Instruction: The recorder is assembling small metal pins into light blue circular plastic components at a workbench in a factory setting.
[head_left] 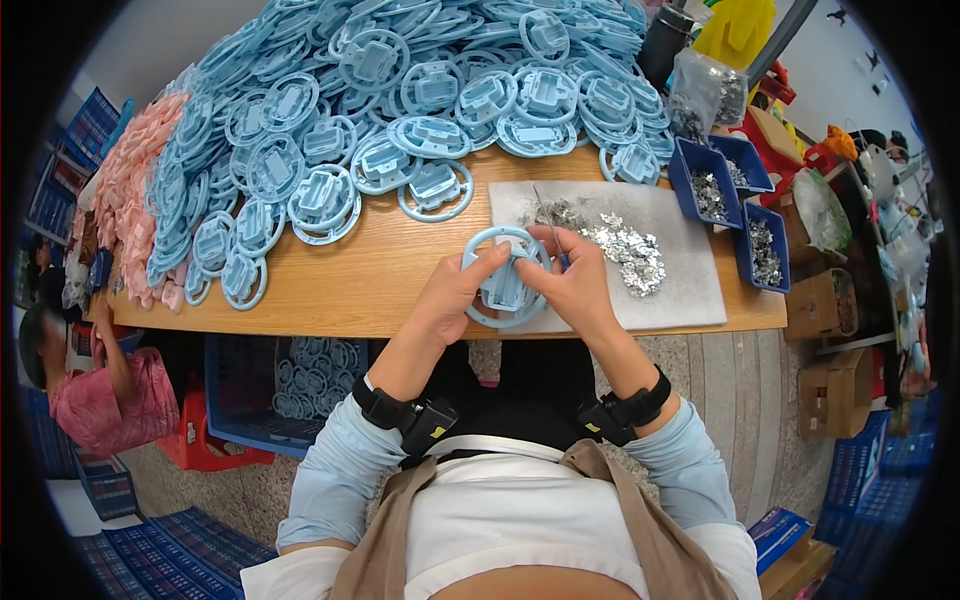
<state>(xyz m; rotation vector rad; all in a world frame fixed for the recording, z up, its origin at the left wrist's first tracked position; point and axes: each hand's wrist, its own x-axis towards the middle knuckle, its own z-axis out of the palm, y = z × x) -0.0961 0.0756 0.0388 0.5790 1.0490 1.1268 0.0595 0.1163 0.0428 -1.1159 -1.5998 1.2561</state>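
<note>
A light blue plastic ring-shaped part (pixel 503 293), like a toy steering wheel with a boxy centre, is held at the table's front edge. My left hand (pixel 450 296) grips its left side, the thumb pressing near the top of the centre. My right hand (pixel 582 290) is closed on its right side, thumb also on the centre. A thin pointed metal tool (pixel 548 218) sticks up from between my right fingers; its exact kind is unclear. Beyond the hands, small shiny metal pieces (pixel 632 258) lie heaped on a whitish mat (pixel 688 292). What lies under my thumbs is hidden.
A large heap of similar blue parts (pixel 430 90) covers the table's far side, with pink parts (pixel 140 200) at the left. Blue bins (pixel 762 250) of metal pieces stand at the right. Below is a blue crate (pixel 240 390). A person in pink (pixel 110 400) sits at left.
</note>
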